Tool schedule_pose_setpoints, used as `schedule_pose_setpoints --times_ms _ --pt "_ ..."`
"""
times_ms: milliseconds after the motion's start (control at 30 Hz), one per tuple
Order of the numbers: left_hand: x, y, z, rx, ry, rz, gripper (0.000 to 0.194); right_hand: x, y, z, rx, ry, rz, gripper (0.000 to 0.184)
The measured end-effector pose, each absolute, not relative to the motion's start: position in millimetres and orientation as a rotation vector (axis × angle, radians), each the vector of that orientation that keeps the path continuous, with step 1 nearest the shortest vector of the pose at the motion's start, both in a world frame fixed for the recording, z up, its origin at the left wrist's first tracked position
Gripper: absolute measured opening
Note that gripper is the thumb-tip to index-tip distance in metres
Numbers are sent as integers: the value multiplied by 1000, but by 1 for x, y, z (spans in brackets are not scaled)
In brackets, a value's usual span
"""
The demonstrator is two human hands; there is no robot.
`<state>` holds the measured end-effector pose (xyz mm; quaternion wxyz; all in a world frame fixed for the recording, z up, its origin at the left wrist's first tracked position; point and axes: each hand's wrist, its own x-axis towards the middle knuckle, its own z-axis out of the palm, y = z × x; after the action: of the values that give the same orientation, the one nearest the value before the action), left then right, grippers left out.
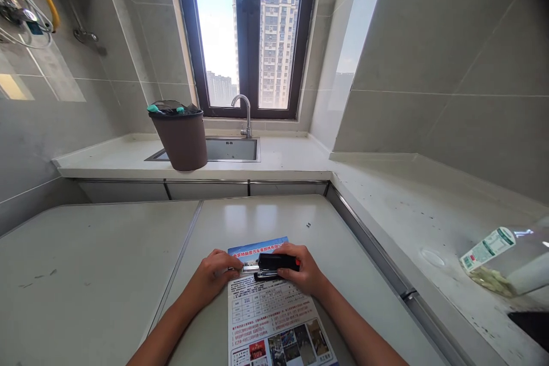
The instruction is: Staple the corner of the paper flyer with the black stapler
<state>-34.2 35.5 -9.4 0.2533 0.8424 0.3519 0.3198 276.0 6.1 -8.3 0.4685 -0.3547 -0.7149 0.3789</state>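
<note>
One black stapler [271,262] over a printed sheet [257,310]: the right hand [307,270] grasps its body [281,262], the left hand [213,277] pinches its metal rail [250,268]; probably light, stiff and smooth, it is best held by the body's sides, the rail by its tip

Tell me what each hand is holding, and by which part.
Both hands hold one black stapler: the right hand grips its black body at the right end; the left hand pinches the silver metal strip jutting out leftward.
</note>
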Motion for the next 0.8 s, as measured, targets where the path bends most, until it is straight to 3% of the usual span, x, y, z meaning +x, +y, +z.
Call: schedule_pose_setpoints --times_ms 333,667,800 --pt "-32 31 -3 2339 883 938 37 236 -18 4 -773 -1854 920 41" --pt "-28 25 -6 2405 862 880 23 220 -23 -3 -774 -2014 725 34" --pt "-31 29 -3 2338 1060 1000 19 232 -20 7 -893 -1880 666 30"
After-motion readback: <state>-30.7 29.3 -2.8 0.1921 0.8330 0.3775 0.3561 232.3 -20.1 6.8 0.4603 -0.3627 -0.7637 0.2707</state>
